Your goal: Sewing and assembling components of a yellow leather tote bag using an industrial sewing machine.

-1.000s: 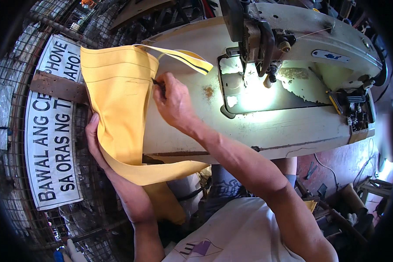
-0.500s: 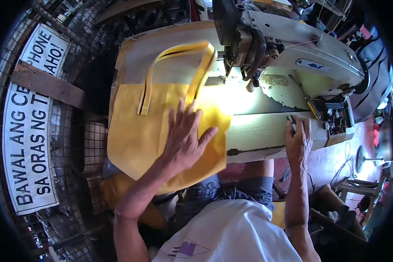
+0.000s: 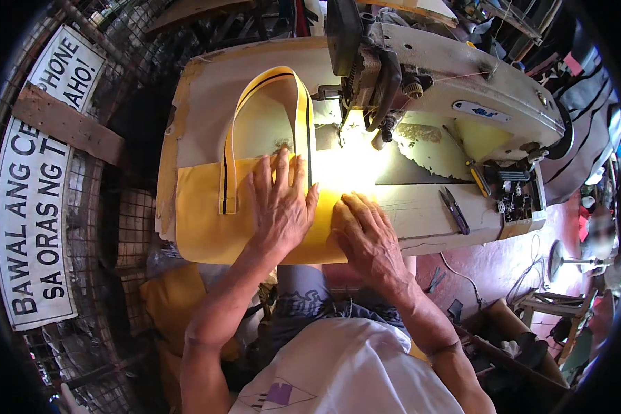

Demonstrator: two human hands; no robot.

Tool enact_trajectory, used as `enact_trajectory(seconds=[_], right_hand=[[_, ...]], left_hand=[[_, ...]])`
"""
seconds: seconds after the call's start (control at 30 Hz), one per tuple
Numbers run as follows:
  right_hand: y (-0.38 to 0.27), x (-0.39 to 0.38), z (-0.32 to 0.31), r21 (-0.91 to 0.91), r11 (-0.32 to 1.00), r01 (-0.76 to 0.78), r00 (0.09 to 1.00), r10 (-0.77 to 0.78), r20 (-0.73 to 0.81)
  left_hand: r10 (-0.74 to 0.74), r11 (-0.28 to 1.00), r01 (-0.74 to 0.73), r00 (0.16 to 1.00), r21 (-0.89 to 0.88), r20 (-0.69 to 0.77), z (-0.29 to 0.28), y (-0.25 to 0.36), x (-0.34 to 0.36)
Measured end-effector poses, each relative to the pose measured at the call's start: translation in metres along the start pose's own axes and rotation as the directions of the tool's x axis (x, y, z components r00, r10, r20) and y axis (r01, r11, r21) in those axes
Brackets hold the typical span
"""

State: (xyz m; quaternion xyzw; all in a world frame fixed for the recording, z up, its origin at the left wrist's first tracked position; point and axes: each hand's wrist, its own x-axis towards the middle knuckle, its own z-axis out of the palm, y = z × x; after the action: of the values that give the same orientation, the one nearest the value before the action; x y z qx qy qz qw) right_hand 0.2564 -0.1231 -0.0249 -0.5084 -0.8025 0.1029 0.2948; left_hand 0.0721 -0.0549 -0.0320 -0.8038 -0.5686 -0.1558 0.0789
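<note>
A yellow fabric bag panel (image 3: pixel 210 231) lies flat across the front of the sewing machine table (image 3: pixel 186 83). Its looped yellow handle strap (image 3: pixel 269 71), with a dark stripe, arches over the tabletop. My left hand (image 3: pixel 279 200) rests open on the panel beside the strap. My right hand (image 3: pixel 362 234) lies on the panel's right part with fingers stretched and a little bent, left of a pair of thread snips (image 3: pixel 454 210) lying on the table. The sewing machine (image 3: pixel 504 86) stands behind, its needle area (image 3: pixel 359 131) brightly lit.
At the left are a wire mesh wall (image 3: pixel 127 221), a wooden plank (image 3: pixel 96 131) and a white printed sign (image 3: pixel 34 214). A yellow-handled tool (image 3: pixel 479 179) sits beside small metal parts (image 3: pixel 514 196). More yellow fabric (image 3: pixel 169 303) hangs below the table, and clutter fills the lower right.
The yellow bag has swung from upright at the left to lying flat on the table. The snips left my right hand for the table, and that hand moved left onto the bag.
</note>
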Motion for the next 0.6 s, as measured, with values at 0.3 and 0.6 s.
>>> enact_trajectory(seconds=[0.3, 0.6], right_hand=[[0.010, -0.003, 0.009, -0.080, 0.996, 0.035, 0.999, -0.038, -0.032], [0.010, -0.002, 0.006, -0.061, 0.998, 0.029, 0.998, -0.032, -0.046]], left_hand=[[0.240, 0.915, -0.279, 0.957, -0.292, -0.163, 0.056, -0.012, 0.104], [0.409, 0.879, -0.450, 0.881, -0.156, -0.237, 0.032, 0.006, 0.070]])
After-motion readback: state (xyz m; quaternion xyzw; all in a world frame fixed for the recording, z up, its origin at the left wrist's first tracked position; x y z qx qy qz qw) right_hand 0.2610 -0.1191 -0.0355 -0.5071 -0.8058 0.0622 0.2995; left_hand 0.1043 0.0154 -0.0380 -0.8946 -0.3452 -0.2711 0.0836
